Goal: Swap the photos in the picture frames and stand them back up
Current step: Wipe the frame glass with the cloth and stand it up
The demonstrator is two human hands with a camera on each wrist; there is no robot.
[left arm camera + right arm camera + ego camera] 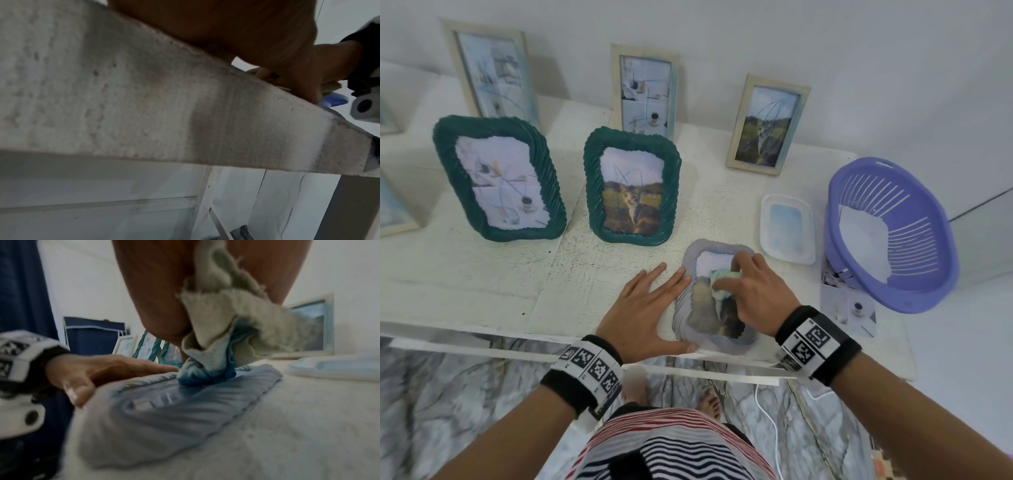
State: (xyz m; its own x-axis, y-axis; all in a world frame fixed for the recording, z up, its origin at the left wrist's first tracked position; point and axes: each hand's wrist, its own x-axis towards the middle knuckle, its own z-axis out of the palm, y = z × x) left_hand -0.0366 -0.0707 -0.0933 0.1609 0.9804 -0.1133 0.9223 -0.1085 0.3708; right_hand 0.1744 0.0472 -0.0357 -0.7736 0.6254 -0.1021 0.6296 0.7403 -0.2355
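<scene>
A grey-blue ribbed picture frame (688,305) (205,410) lies flat, face up, at the table's front edge, with a cat photo under its glass. My right hand (750,291) grips a bunched pale green and blue cloth (726,279) (222,337) and presses it onto the glass. My left hand (650,301) (92,369) lies flat with straight fingers against the frame's left side. Two green woven frames (496,178) (631,186) stand behind. Three pale wooden frames (493,72) (645,90) (767,125) lean on the wall.
A purple slotted basket (890,233) sits tipped at the right, a loose photo (849,311) lying under its front. A white lid-like tray (787,228) lies beside it. More frames show at the far left edge (393,205). The white table's front edge (185,113) fills the left wrist view.
</scene>
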